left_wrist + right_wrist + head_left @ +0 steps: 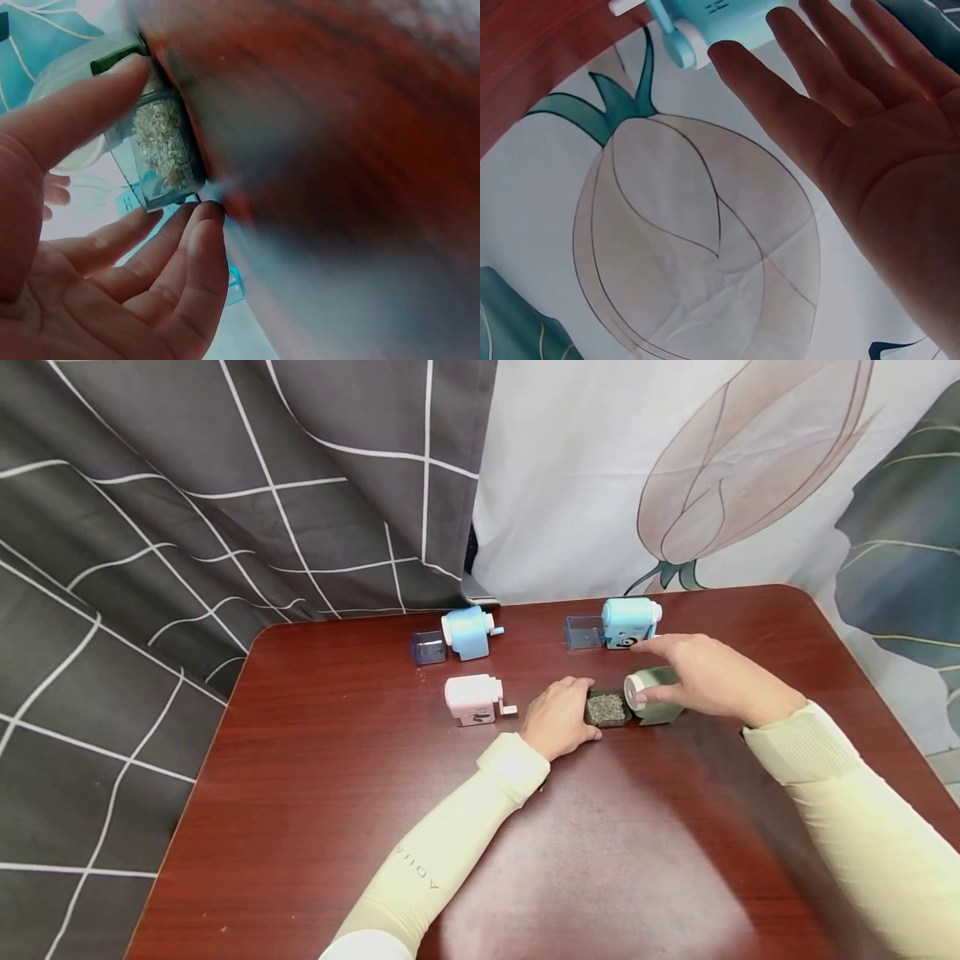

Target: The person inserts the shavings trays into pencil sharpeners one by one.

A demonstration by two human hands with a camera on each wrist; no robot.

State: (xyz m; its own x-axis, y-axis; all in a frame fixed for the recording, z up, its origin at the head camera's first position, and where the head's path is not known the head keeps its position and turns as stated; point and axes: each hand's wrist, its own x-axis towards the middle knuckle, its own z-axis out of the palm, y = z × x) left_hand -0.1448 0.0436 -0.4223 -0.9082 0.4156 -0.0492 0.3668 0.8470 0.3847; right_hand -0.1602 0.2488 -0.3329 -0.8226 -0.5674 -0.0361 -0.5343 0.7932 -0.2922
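A small clear drawer (606,709) packed with pencil shavings lies on the dark red table (360,827), right against a pale green sharpener (662,712). My left hand (583,713) grips the drawer from its left side. In the left wrist view the thumb (90,105) presses one side of the drawer (161,142) and the fingertips (204,219) meet its opposite edge. My right hand (678,672) lies over the green sharpener with straight, spread fingers (832,67); whether the palm touches it I cannot tell.
A light blue sharpener with a panda picture (630,621) stands behind, a clear drawer (584,632) beside it. Another blue sharpener (467,632) with its drawer (429,647) and a white-pink sharpener (474,699) stand to the left. Patterned curtains hang behind the table.
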